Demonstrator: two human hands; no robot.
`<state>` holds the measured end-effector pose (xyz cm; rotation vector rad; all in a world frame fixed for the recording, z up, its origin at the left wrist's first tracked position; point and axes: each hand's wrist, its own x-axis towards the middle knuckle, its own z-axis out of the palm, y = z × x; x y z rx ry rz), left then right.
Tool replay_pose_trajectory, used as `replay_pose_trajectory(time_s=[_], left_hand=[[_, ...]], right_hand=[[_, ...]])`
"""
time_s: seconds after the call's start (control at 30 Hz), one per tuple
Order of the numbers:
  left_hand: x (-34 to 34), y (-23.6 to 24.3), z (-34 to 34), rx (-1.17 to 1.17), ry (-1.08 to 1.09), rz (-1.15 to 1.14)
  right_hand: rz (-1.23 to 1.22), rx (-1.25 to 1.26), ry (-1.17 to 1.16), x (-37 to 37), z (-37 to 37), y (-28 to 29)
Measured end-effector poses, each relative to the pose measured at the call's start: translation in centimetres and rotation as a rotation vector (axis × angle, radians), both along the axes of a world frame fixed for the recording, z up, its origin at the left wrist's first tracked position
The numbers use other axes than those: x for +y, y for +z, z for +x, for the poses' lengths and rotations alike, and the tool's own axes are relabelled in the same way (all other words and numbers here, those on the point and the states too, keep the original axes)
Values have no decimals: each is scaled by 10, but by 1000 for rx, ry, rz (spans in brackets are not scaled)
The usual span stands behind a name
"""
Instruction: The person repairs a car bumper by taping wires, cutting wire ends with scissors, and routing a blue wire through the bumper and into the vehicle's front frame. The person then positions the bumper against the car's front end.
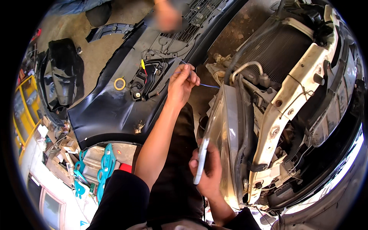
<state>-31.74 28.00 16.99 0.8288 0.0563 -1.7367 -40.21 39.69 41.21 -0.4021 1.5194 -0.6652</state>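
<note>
My left hand (181, 85) is raised over the edge of a dark bumper cover (103, 107), thumb and fingers pinched on a thin blue wire (209, 86). That wire runs right toward the headlight (226, 134) of an opened car front. Lower down, beside the headlight, my right hand (210, 168) is closed around a long, silver-grey hand tool (201, 161); its working end cannot be made out. Left of my left hand, a black lamp unit (147, 80) sits in the bumper cover, with a red wire and a yellow tag (143, 64) at it.
A yellow tape ring (115, 86) lies on the bumper cover. Another person's blurred hand (168, 17) is at its far end. The car's bare white front beam (283, 111) and radiator (264, 50) stand at right. Black plastic parts (63, 73) and teal pieces (107, 165) lie left.
</note>
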Motion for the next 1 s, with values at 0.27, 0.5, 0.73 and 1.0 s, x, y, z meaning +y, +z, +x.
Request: replay_pose_trajectory(time_s=[0.27, 0.5, 0.73, 1.0], left_hand=[[0, 86, -8, -105, -127, -247], [8, 105, -9, -231, -319, -374], [8, 111, 2, -312, -434, -372], [17, 104, -3, -353, -428, -257]], right_hand=[[-325, 817, 571, -64, -30, 21], [-227, 1051, 786, -86, -39, 30], [-176, 1042, 809, -91, -33, 28], [-224, 1028, 838, -88, -38, 22]])
